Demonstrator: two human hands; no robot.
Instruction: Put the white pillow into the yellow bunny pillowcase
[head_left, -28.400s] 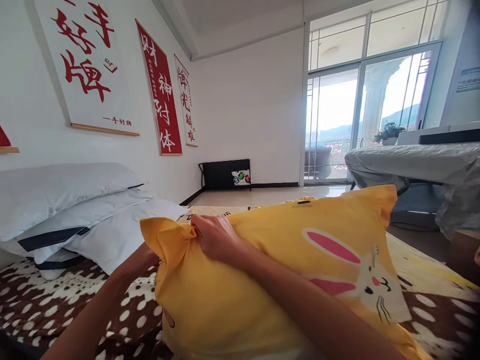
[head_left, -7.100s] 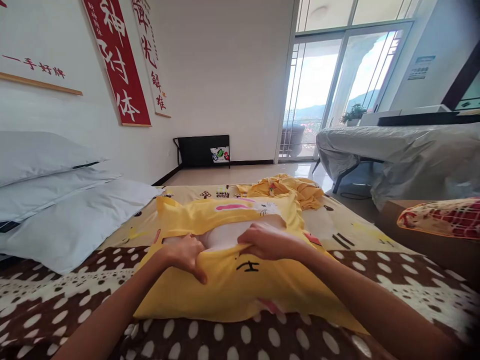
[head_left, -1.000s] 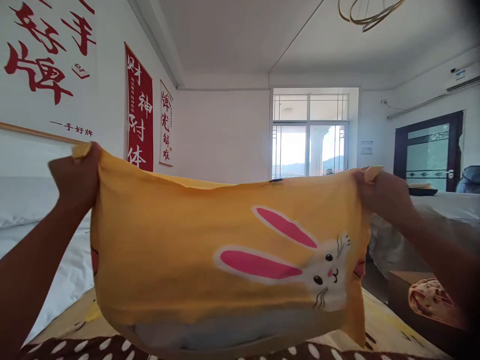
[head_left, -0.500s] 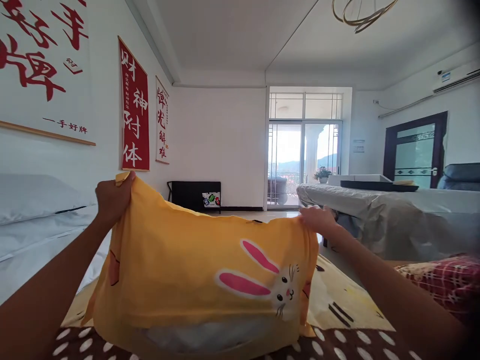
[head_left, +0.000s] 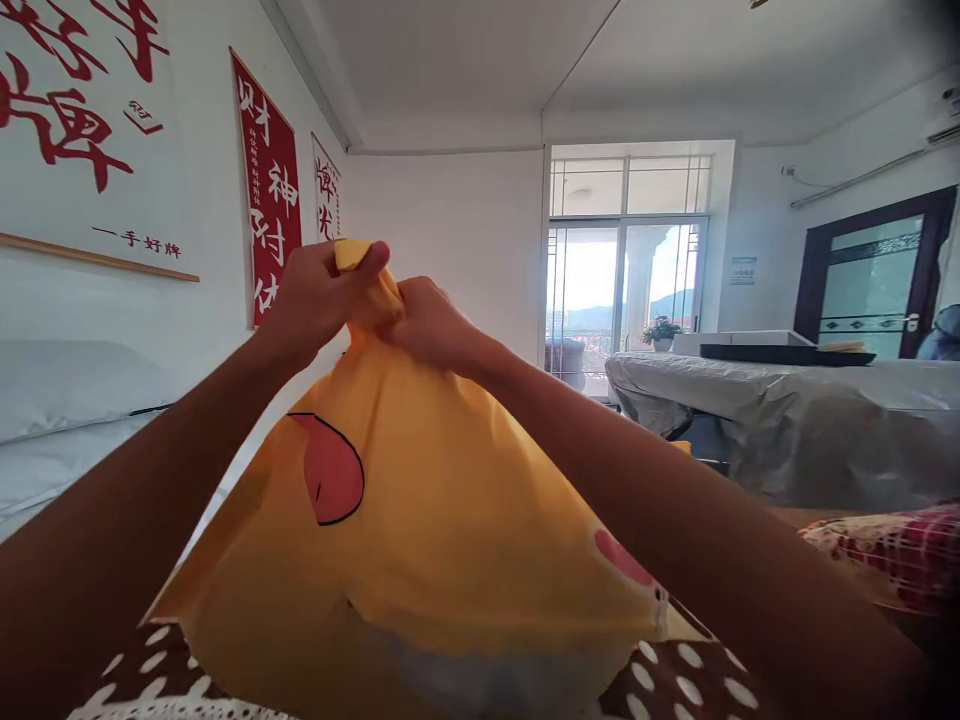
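A yellow pillowcase point(head_left: 442, 470) hangs in front of me, its upper corner pulled up and bunched. My left hand point(head_left: 311, 300) is closed on that corner, and a bit of cloth pokes out above its thumb. Just to the right and slightly lower, my right hand point(head_left: 435, 325) grips the gathered fabric, almost touching the left. A pink patch with a black outline point(head_left: 334, 470) shows on the cloth. Part of a printed rabbit is by my right forearm. Near the bottom a whitish, soft filling point(head_left: 465, 665) shows, probably a pillow inside.
Below lies a brown cloth with white dots point(head_left: 682, 675). A plaid cushion-like item point(head_left: 892, 555) is at the right. Further back stands a table under a plastic cover point(head_left: 810, 410), with a black tray point(head_left: 780, 354) on it. White bedding-like bulk point(head_left: 75, 430) is at the left.
My right hand has moved from the right-hand corner leftward to beside my left hand. My left hand has risen and shifted right. The pillowcase top, earlier stretched wide, is now bunched together.
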